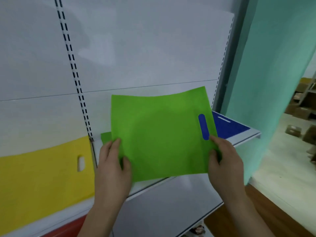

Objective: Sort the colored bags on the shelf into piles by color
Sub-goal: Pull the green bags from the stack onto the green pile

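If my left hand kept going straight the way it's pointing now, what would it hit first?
Probably the other green bag lying on the shelf just beyond it, then the white back panel. The left hand points up and away, gripping the held green bag; depth is unclear.

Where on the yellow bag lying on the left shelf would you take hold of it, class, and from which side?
Grip the yellow bag at its right edge, beside the handle slot, coming from the right. That edge lies flat near the shelf divider, closest to the left hand, and the cut-out probably gives the fingers something to hook. Both hands currently hold the green bag.
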A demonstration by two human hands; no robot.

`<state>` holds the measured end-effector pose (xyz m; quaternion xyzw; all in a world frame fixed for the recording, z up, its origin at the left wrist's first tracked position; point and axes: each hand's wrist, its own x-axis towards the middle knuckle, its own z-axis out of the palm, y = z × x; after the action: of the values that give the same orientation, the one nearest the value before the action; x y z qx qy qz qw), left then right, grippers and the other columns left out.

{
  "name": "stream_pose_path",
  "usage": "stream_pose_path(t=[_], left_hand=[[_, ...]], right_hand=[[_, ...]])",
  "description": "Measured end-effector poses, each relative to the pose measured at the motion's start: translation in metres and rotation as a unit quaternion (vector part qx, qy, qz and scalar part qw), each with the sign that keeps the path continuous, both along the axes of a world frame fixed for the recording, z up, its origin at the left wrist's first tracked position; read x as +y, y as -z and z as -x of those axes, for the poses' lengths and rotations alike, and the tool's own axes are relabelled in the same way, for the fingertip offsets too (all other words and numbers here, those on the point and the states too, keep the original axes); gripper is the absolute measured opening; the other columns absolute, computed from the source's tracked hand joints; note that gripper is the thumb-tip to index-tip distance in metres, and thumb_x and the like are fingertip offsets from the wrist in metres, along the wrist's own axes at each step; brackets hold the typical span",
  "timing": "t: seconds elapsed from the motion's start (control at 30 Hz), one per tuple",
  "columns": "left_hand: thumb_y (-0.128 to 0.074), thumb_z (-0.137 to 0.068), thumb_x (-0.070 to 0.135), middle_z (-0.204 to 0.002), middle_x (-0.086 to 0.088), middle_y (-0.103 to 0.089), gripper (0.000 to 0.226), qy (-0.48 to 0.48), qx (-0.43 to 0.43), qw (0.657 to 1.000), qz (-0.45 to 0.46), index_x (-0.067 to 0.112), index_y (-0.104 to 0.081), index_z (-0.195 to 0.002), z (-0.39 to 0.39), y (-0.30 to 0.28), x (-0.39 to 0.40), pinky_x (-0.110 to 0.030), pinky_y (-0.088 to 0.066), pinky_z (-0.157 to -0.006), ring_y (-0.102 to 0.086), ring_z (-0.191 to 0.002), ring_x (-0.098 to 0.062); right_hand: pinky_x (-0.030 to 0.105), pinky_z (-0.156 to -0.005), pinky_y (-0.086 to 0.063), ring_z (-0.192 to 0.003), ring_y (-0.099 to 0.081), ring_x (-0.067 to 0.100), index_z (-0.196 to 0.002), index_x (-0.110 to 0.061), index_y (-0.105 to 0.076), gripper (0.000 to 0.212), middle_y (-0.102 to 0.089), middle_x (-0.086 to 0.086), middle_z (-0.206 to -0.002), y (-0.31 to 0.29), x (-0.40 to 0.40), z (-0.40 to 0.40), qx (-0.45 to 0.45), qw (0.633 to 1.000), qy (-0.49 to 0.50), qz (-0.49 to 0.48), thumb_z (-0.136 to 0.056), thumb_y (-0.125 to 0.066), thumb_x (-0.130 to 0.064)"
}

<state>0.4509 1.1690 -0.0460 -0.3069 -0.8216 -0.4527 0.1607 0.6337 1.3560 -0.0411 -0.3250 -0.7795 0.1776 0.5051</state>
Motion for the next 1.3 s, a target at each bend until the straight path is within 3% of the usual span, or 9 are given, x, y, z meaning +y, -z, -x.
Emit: stream_pose_path(t=[0.07, 0.2, 0.43, 0.53, 0.63, 0.9, 1.17, 1.3], left_hand=[[-0.058, -0.090, 0.007, -0.145, -0.007, -0.039, 0.054, -0.024, -0.010, 1.000, 0.016, 0.010, -0.046, -0.142, 0.007, 0.001, 0.007, -0.032, -0.037, -0.102, -0.043, -0.127, -0.024], [-0.063, -0.087, 0.009, -0.144, -0.005, -0.043, 0.055, -0.065, -0.005, 0.996, 0.053, 0.009, -0.049, -0.140, 0.020, 0.003, 0.017, -0.034, -0.041, -0.099, -0.046, -0.125, -0.025], [-0.070, -0.081, 0.014, -0.134, -0.012, -0.053, 0.056, -0.146, -0.001, 0.977, 0.158, 0.003, -0.054, -0.134, 0.028, 0.015, 0.032, -0.040, -0.045, -0.097, -0.054, -0.117, -0.031], [-0.071, -0.080, 0.022, -0.131, -0.012, -0.056, 0.057, -0.194, -0.006, 0.955, 0.224, 0.005, -0.055, -0.132, 0.027, 0.017, 0.039, -0.042, -0.045, -0.096, -0.053, -0.114, -0.034], [-0.067, -0.083, 0.035, -0.132, -0.008, -0.055, 0.056, -0.231, -0.027, 0.935, 0.267, 0.011, -0.054, -0.132, 0.025, 0.018, 0.044, -0.042, -0.044, -0.096, -0.050, -0.116, -0.033], [-0.054, -0.089, 0.053, -0.131, -0.006, -0.055, 0.051, -0.298, -0.043, 0.899, 0.318, 0.014, -0.061, -0.122, 0.016, 0.024, 0.049, -0.043, -0.044, -0.095, -0.048, -0.116, -0.031], [-0.058, -0.087, 0.045, -0.102, -0.008, -0.069, 0.037, -0.317, -0.020, 0.893, 0.320, 0.012, -0.071, -0.100, 0.012, 0.034, 0.047, -0.040, -0.048, -0.081, -0.056, -0.094, -0.033], [-0.045, -0.085, 0.051, -0.092, -0.005, -0.070, 0.045, -0.313, -0.009, 0.897, 0.313, 0.016, -0.071, -0.093, 0.009, 0.032, 0.047, -0.039, -0.049, -0.077, -0.056, -0.091, -0.034]], right_hand=[[0.000, -0.086, -0.029, -0.098, -0.045, -0.004, -0.127, -0.009, -0.061, 0.038, -0.059, 0.000, -0.120, 0.000, 0.017, 0.018, -0.015, 1.000, -0.020, -0.010, -0.092, -0.052, 0.003], [0.017, -0.089, -0.034, -0.101, -0.045, -0.001, -0.129, -0.011, -0.060, 0.038, -0.058, 0.000, -0.124, 0.003, 0.048, 0.047, -0.043, 0.997, -0.059, 0.011, -0.093, -0.052, -0.001], [0.028, -0.096, -0.036, -0.118, -0.051, 0.024, -0.130, -0.008, -0.059, 0.039, -0.058, 0.005, -0.128, 0.021, 0.092, 0.078, -0.138, 0.980, -0.142, 0.019, -0.092, -0.054, -0.004], [0.025, -0.093, -0.031, -0.119, -0.047, 0.025, -0.131, -0.005, -0.057, 0.038, -0.057, 0.008, -0.129, 0.025, 0.104, 0.086, -0.185, 0.967, -0.176, 0.019, -0.093, -0.055, -0.009], [0.029, -0.092, -0.037, -0.116, -0.048, 0.027, -0.130, -0.003, -0.057, 0.038, -0.058, 0.011, -0.127, 0.029, 0.112, 0.092, -0.210, 0.957, -0.201, 0.014, -0.093, -0.056, -0.012], [0.038, -0.097, -0.042, -0.120, -0.042, 0.025, -0.133, -0.007, -0.053, 0.044, -0.052, 0.005, -0.133, 0.032, 0.121, 0.093, -0.265, 0.943, -0.199, 0.018, -0.095, -0.052, -0.027], [0.039, -0.078, -0.047, -0.096, -0.048, 0.027, -0.095, -0.010, -0.064, 0.027, -0.064, 0.004, -0.107, 0.032, 0.118, 0.094, -0.290, 0.945, -0.151, -0.009, -0.092, -0.047, -0.030], [0.039, -0.075, -0.046, -0.090, -0.045, 0.026, -0.086, -0.011, -0.061, 0.028, -0.062, 0.003, -0.097, 0.033, 0.119, 0.094, -0.290, 0.945, -0.153, -0.014, -0.094, -0.044, -0.032]])
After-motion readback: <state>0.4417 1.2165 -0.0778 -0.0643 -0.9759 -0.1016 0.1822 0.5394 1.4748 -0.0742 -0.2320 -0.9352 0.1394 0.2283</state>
